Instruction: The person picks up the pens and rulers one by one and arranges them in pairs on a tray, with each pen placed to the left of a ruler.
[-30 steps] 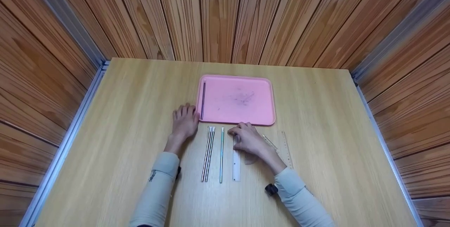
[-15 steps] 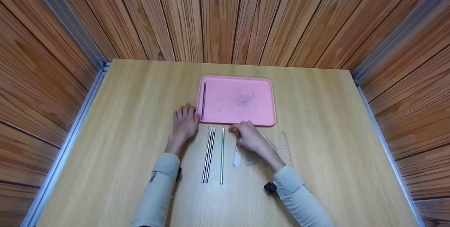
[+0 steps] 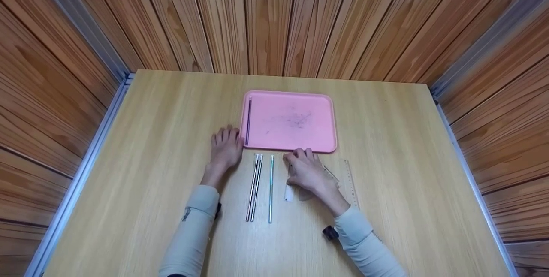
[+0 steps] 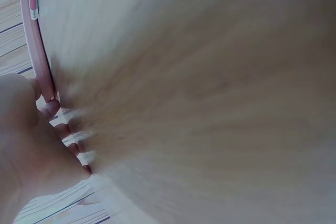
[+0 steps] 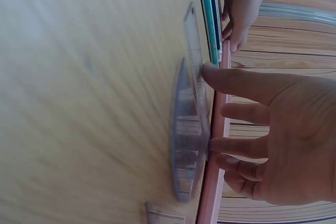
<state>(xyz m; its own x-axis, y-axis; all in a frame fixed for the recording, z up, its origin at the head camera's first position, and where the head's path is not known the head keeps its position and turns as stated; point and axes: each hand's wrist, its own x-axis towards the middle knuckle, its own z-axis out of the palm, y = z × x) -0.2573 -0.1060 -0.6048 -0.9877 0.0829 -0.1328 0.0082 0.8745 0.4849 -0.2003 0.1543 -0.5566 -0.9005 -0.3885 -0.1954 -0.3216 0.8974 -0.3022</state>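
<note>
Resting the left grip loosely on the bench, touching the pink tray to its right. Touching the see-through ruler, right under the right grip, with a thumb and spread-out, loose fingers. With two striped pencils and a blue-green pencil to the left of the right grip, near the ruler.

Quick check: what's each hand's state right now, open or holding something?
Left hand: open, resting beside the pink tray.
Right hand: holding a ruler.
</note>
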